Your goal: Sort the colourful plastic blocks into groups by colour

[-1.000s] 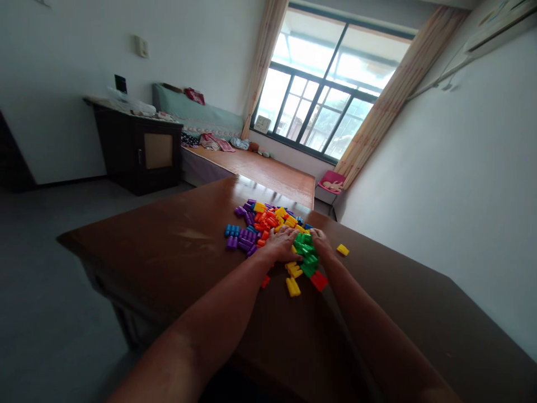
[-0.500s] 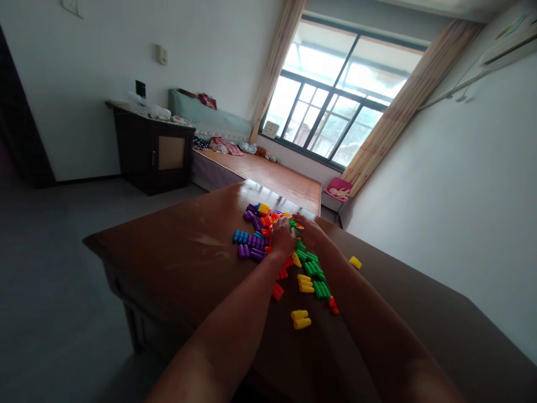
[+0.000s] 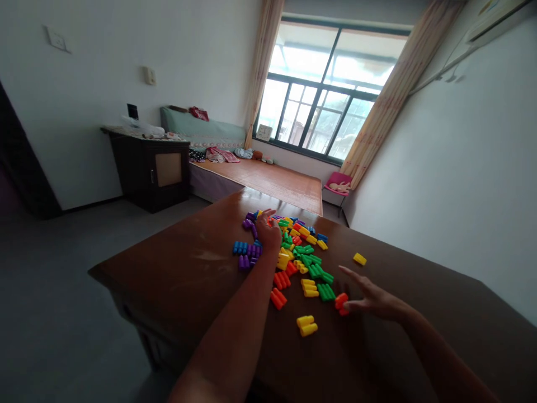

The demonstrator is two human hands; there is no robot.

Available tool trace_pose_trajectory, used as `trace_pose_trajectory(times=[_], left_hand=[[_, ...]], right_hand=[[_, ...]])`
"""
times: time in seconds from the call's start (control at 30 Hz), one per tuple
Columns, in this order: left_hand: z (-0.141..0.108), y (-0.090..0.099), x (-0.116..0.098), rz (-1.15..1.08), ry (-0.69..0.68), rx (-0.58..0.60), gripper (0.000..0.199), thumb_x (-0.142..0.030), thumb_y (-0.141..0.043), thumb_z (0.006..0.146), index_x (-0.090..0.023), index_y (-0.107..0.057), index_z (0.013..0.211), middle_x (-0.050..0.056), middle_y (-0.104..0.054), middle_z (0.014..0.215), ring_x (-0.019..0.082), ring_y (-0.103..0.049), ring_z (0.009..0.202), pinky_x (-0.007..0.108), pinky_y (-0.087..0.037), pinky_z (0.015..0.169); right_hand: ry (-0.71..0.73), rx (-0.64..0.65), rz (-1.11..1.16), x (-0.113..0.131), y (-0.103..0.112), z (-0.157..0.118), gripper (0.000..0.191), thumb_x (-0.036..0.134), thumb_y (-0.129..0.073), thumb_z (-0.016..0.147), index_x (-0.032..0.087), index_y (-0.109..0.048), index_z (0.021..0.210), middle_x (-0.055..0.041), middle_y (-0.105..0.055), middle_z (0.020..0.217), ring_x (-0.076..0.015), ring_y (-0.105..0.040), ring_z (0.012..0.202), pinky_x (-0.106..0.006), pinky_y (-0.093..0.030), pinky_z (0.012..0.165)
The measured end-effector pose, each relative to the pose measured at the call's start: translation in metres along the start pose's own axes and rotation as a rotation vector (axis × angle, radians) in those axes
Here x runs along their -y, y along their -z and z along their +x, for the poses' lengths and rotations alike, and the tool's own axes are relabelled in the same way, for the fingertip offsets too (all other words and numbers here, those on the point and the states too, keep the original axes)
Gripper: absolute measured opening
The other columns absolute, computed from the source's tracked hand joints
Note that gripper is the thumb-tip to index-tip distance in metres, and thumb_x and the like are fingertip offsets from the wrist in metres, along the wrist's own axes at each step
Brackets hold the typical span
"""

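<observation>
Colourful bullet-shaped plastic building blocks lie heaped on a brown wooden table. My left hand is over the far left of the heap, fingers apart, close to orange and purple blocks. Whether it touches any is hidden. To the right, my right hand hovers with its fingers stretched out; the thumb tip is at a red-orange block. Between the arms lie green blocks, red blocks and a yellow block. Another yellow block sits nearer to me.
One yellow block lies apart on the right. Blue blocks form the heap's left edge. Beyond the table are a low bed, a dark cabinet, a pink chair and a window.
My right hand has left the heap and come right and nearer, beside the red-orange block. My left hand has shifted slightly left and away from me. The camera view has tilted a little.
</observation>
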State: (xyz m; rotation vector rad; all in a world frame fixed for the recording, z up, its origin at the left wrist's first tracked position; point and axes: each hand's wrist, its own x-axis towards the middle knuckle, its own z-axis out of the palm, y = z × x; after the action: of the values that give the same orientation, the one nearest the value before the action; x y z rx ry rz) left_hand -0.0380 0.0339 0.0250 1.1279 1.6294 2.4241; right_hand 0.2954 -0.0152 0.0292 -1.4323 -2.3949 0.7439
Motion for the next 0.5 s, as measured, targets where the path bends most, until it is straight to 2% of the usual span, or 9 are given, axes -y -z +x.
trace_pose_trajectory(times=[0.1,0.17,0.27,0.37,0.43,0.5], left_hand=[[0.009,0.004,-0.005,-0.015,-0.024,-0.018,0.036,-0.002,-0.042,0.072,-0.018,-0.069,0.091,0.006,-0.069,0.102,0.019,-0.061,0.104,0.035,-0.044,0.099],[0.014,0.007,-0.006,0.003,-0.04,-0.017,0.035,-0.003,-0.043,0.073,-0.017,-0.069,0.091,0.006,-0.069,0.103,0.018,-0.061,0.105,0.033,-0.044,0.099],[0.02,0.015,-0.002,0.126,0.014,0.054,0.032,-0.006,-0.046,0.073,-0.017,-0.07,0.091,0.006,-0.07,0.102,0.018,-0.063,0.102,0.029,-0.045,0.096],[0.029,0.031,0.007,0.362,0.139,0.183,0.031,-0.011,-0.049,0.076,-0.016,-0.07,0.098,0.007,-0.072,0.098,0.019,-0.065,0.097,0.029,-0.048,0.091],[0.038,0.05,0.012,0.57,0.166,0.29,0.032,-0.016,-0.048,0.081,-0.016,-0.068,0.106,0.008,-0.071,0.105,0.02,-0.064,0.101,0.03,-0.047,0.091],[0.046,0.073,0.015,0.756,0.176,0.372,0.034,-0.022,-0.045,0.087,-0.018,-0.065,0.113,0.01,-0.068,0.116,0.021,-0.061,0.109,0.031,-0.044,0.095]], right_hand=[[0.034,-0.01,-0.081,-0.01,-0.02,-0.017,0.103,0.047,-0.083,0.049,0.03,-0.043,0.142,-0.0078,-0.054,0.136,-0.0315,-0.048,0.123,-0.043,-0.041,0.103],[0.08,-0.089,-0.1,-0.006,-0.033,-0.009,0.094,0.047,-0.08,0.053,0.031,-0.047,0.139,-0.0062,-0.055,0.135,-0.0305,-0.05,0.121,-0.044,-0.042,0.102],[0.158,-0.199,-0.053,0.003,-0.046,0.018,0.071,0.046,-0.073,0.064,0.026,-0.057,0.13,-0.0071,-0.061,0.127,-0.0289,-0.056,0.113,-0.044,-0.042,0.1],[0.182,-0.267,0.091,0.015,-0.053,0.051,0.052,0.041,-0.073,0.065,0.023,-0.067,0.114,-0.0065,-0.068,0.112,-0.0277,-0.062,0.102,-0.044,-0.046,0.095],[0.15,-0.289,0.239,0.031,-0.055,0.073,0.047,0.041,-0.074,0.063,0.022,-0.07,0.106,-0.0066,-0.07,0.104,-0.0275,-0.065,0.095,-0.044,-0.049,0.091],[0.168,-0.273,0.451,0.052,-0.056,0.09,0.052,0.046,-0.074,0.064,0.021,-0.068,0.109,-0.0088,-0.068,0.11,-0.0277,-0.064,0.099,-0.043,-0.051,0.09]])
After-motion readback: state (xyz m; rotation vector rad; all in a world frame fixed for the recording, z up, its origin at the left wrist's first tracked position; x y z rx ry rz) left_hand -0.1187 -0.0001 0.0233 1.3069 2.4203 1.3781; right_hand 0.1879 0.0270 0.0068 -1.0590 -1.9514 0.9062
